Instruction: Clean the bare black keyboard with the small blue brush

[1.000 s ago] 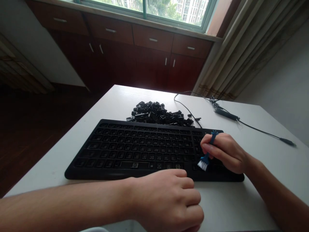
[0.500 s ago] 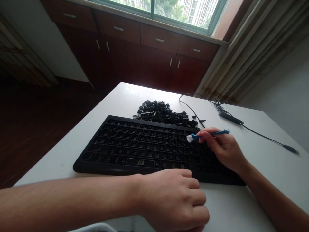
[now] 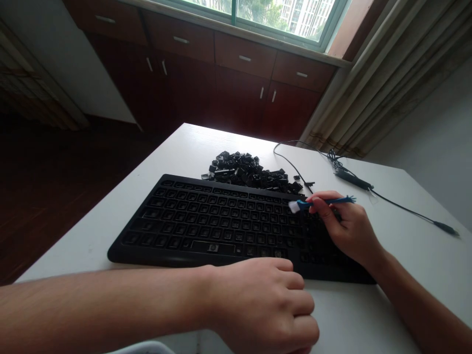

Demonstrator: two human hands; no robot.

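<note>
A black keyboard [image 3: 206,213] without its keycaps lies across the table, its square key sockets showing. My right hand [image 3: 344,221] is over its right part, pinching a small blue brush [image 3: 301,204]. The brush's white bristles point left at the upper right sockets; whether they touch is unclear. Its handle slants past my fingers and ends in a tiny finger-like shape. At the keyboard's near edge, my left hand [image 3: 271,307] is closed in a fist, back up, with nothing showing in it; its palm is hidden. Behind the keyboard is a heap of loose black keycaps [image 3: 247,169].
A thin black cable [image 3: 401,199] with a bundled coil runs over the right side of the white table [image 3: 391,314]. A white curved rim [image 3: 147,347] shows at the bottom edge. Dark red cabinets [image 3: 239,98] stand beyond, under a window.
My right hand and the brush have shifted slightly to the right and up over the keyboard. My left hand has stayed in place.
</note>
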